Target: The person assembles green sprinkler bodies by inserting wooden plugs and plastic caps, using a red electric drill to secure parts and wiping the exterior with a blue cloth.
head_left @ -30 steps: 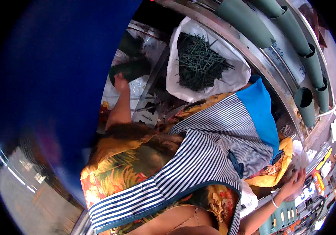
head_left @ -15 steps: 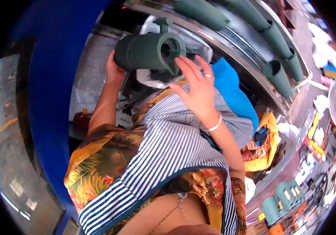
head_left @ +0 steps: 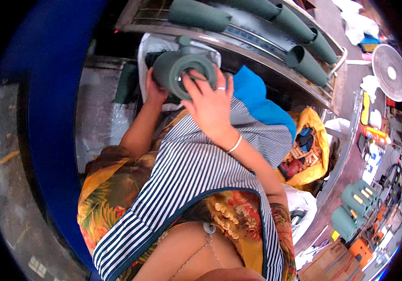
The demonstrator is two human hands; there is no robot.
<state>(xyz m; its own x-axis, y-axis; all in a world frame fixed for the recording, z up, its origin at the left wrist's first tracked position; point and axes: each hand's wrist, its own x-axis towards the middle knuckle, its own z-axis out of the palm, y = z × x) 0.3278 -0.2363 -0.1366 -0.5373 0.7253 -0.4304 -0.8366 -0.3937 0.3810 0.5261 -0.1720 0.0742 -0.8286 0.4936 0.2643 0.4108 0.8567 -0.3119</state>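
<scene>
The grey-green moulded plastic pipe fitting [head_left: 182,70] looks matt and smooth. Behind the fitting, the long steel rack [head_left: 276,61] shines, brushed and glossy. Below the fitting hangs a blue-and-white striped cloth apron [head_left: 196,182], soft and dull. Right of the apron, a yellow plastic bag [head_left: 320,140] looks crinkled and glossy.

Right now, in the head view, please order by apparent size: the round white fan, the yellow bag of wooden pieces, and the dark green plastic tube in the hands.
1. Yellow bag
2. Green tube, enlarged by nearness
3. White fan

head cam | worn, looks steeply down | close on hands [head_left: 201,93] | fisheye-bent rim
</scene>
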